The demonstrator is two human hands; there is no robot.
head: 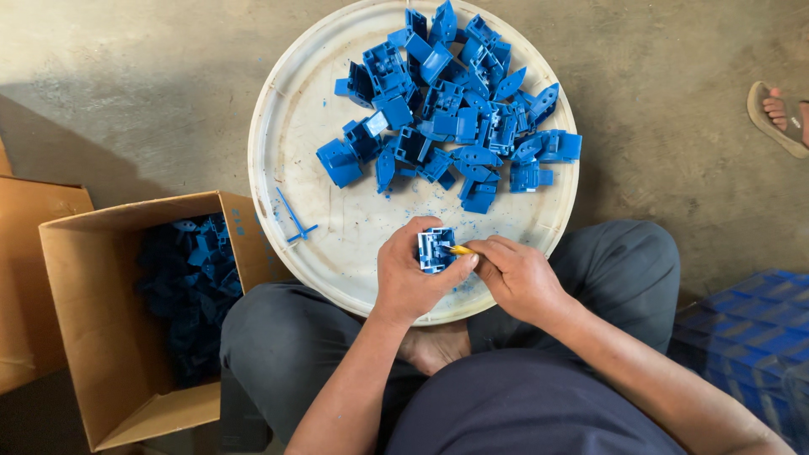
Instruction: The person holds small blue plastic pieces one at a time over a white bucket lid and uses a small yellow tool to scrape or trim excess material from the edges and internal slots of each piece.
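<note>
My left hand (413, 274) grips a small blue plastic part (435, 249) over the near rim of a round white tray (295, 135). My right hand (518, 274) holds a thin yellow tool (461, 250) with its tip against that part. A pile of several similar blue plastic parts (455, 109) lies on the far half of the tray. A thin blue plastic sprue (295, 221) and small blue shavings lie on the tray's left and near side.
An open cardboard box (109, 337) at my left holds several blue parts (190, 286). Another cardboard box (34, 278) stands further left. A blue crate (750, 324) sits at my right. Another person's sandalled foot (779, 114) is at far right on the concrete floor.
</note>
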